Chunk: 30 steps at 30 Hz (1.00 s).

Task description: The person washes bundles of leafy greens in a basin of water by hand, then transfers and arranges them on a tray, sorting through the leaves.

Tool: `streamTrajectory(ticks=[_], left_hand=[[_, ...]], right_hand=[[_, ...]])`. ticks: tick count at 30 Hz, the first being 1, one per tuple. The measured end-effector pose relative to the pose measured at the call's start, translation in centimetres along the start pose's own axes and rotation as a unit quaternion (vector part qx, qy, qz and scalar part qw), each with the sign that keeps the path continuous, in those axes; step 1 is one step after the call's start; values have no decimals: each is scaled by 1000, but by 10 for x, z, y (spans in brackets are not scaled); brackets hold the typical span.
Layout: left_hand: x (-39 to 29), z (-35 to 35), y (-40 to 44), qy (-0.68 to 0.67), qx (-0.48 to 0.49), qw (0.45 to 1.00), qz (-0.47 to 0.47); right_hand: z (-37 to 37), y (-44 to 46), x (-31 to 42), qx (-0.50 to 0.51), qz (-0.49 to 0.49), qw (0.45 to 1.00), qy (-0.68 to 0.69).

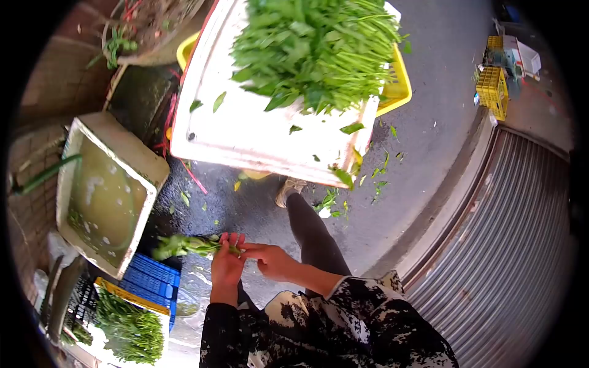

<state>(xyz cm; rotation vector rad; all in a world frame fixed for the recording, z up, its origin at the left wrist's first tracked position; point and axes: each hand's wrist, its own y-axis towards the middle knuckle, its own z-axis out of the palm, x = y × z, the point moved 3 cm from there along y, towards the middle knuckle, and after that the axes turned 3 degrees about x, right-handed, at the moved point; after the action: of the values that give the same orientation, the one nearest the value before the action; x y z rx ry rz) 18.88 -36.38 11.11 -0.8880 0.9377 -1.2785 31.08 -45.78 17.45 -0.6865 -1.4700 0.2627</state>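
A small bunch of leafy greens (184,245) is in my left hand (227,265), its leaves pointing left and its stems at my fingers. My right hand (273,260) meets the left at the stem end, with fingers pinched there; exactly which stems it grips is partly hidden. Ahead, a large pile of leafy greens (316,52) lies on a white board (245,132), stems toward the right. Loose leaves are scattered over the board's near part.
Under the board shows a yellow basket (402,86). At left stands a white tub of cloudy water (104,202) with a green hose (49,175). Below it are a blue crate (150,282) and more greens (132,328). A roller shutter (497,264) lines the right.
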Motion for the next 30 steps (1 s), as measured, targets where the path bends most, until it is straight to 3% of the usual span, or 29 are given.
streamTrajectory(ticks=[1,3,5,6,8,9,10,11,15,17,21,24,27,29,30], left_hand=[[-1,10,-2,-12,36,999,-5],[-6,42,-9,-10,53,999,9],[-9,81,-10,-29,87,996,15],[-8,116,-13,-4,25,999,25],[0,164,-3,-17,61,997,46],[6,187,3,-33,98,993,57],[14,214,6,-53,65,994,68],[23,243,11,-73,32,994,80],[61,298,54,-178,46,982,37],[79,310,72,-178,100,979,26],[85,338,78,-118,28,992,34],[78,342,81,-60,43,996,42],[71,339,84,-9,65,997,45],[66,345,81,22,63,996,66],[65,351,75,54,10,995,80]], right_hand=[[-21,-7,9,11,13,999,29],[-70,-17,10,-158,-21,985,65],[-132,-17,-2,-253,3,963,89],[-165,-16,-12,-325,-1,939,114],[-236,-17,1,-439,-1,886,151],[-268,-15,6,-516,-118,841,110],[-298,-18,24,-540,-47,830,130],[-323,-12,22,-556,-34,823,112],[-374,29,21,-604,25,787,123],[-374,42,43,-573,149,776,220],[-367,58,10,-589,184,752,233],[-347,58,-27,-605,60,772,187],[-301,43,-11,-562,-3,800,211],[-276,37,-3,-573,-90,803,136],[-266,34,-4,-560,-72,815,126]])
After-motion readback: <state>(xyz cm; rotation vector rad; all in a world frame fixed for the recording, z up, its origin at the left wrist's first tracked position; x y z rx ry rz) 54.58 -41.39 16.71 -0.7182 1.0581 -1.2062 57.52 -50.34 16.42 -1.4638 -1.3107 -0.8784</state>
